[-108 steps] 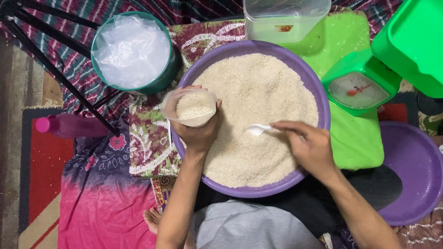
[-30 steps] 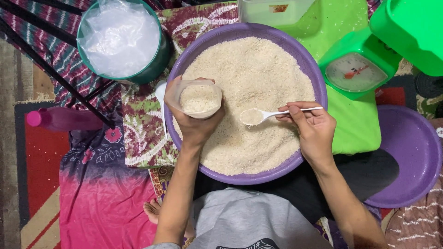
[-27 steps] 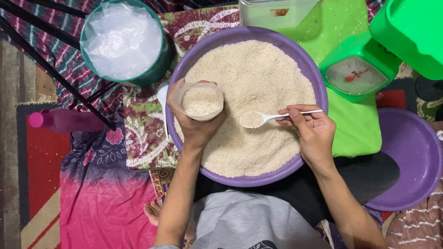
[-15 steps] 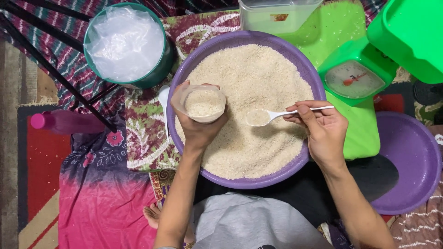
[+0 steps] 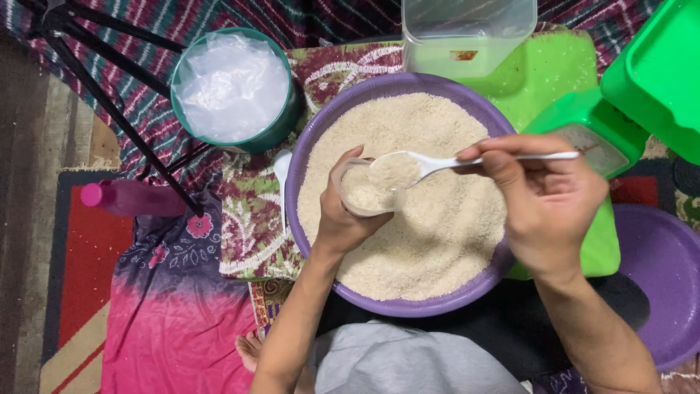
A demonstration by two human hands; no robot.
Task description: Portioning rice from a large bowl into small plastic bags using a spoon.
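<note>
Head view, looking straight down. The left hand is wrapped around a small clear cup, fingers closed round its side, thumb on the near wall; the cup is part full of rice and is held over the purple basin. The right hand is closed in a pinch on the handle of a white plastic spoon, fingertips on the far end of the handle. The spoon bowl carries a heap of rice and sits at the cup's rim, just above the opening.

The basin is filled nearly to its edge with loose rice and rests on a patterned cloth on the floor. Around it: a green tub lined with clear plastic bags to the upper left, a clear square container above, a green kitchen scale to the right, partly behind the right hand, and a second purple bowl at the lower right. A pink bottle lies to the left, beside a black stand's legs.

Handling, as I judge it: the cup looks thin and light, likely to flex if squeezed, so a grip round the middle suits it. The spoon is light and stiff. The grains are loose and spill off with any tilt.
</note>
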